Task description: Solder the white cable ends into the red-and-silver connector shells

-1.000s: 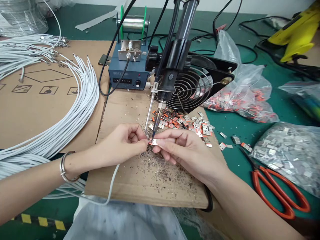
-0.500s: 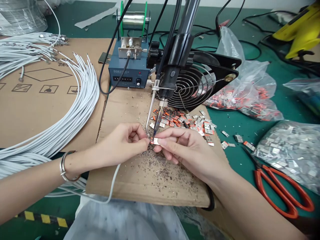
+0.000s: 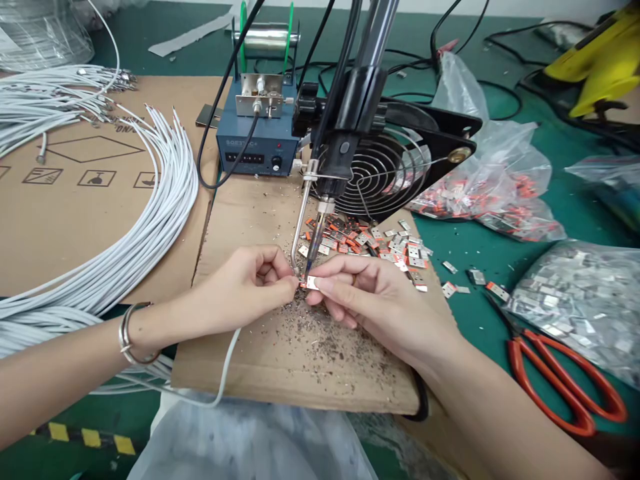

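Note:
Between thumb and fingers, my right hand point(image 3: 370, 293) pinches a small USB connector point(image 3: 312, 283) with a silver shell and an orange-red end. My left hand point(image 3: 260, 283) is closed on a white cable point(image 3: 230, 363), whose loose length hangs below the wrist; its end meets the connector's orange end. The tip of a clamped soldering iron point(image 3: 315, 241) comes down right at this joint, and the bent metal solder feed tube point(image 3: 296, 247) ends beside it. Fingers hide the exact contact point.
Behind stands a blue solder feeder point(image 3: 255, 150) with a solder spool point(image 3: 267, 41). A fan point(image 3: 370, 177) and loose connectors point(image 3: 350, 237) lie beyond my right hand. Orange-handled scissors point(image 3: 565, 380) and bagged parts point(image 3: 580, 300) are at right. Bundled white cables point(image 3: 170, 193) lie left.
Almost nothing differs. Both hands hold the cable and connector in the same place under the iron tip; the whole view has shifted very slightly.

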`<state>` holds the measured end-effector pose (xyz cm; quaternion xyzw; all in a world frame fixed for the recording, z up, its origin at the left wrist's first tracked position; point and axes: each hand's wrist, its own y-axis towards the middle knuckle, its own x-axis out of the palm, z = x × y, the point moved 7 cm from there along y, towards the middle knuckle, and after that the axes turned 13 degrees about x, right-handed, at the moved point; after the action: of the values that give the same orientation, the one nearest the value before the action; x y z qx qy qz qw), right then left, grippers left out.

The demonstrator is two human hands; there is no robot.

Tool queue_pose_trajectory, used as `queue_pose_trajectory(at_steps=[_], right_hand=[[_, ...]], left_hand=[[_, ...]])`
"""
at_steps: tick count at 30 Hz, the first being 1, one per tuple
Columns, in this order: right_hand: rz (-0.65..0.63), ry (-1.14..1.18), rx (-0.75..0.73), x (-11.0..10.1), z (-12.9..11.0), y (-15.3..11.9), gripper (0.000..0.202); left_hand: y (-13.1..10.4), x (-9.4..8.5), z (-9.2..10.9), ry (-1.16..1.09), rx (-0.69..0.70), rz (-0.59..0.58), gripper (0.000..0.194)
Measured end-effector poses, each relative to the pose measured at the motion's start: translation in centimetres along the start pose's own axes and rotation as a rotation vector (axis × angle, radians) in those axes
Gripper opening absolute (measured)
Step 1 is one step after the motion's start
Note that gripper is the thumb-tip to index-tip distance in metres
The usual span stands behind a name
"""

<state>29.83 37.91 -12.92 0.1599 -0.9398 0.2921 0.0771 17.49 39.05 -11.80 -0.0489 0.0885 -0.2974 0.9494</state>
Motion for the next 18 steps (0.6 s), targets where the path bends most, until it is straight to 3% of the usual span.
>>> queue_pose_trajectory(at_steps=[18], right_hand=[[-0.029,0.022,-0.002,0.15,0.1,-0.06,0.016]], left_hand=[[0.1,0.02,0.17,0.008,0.006,0.003,0.013]])
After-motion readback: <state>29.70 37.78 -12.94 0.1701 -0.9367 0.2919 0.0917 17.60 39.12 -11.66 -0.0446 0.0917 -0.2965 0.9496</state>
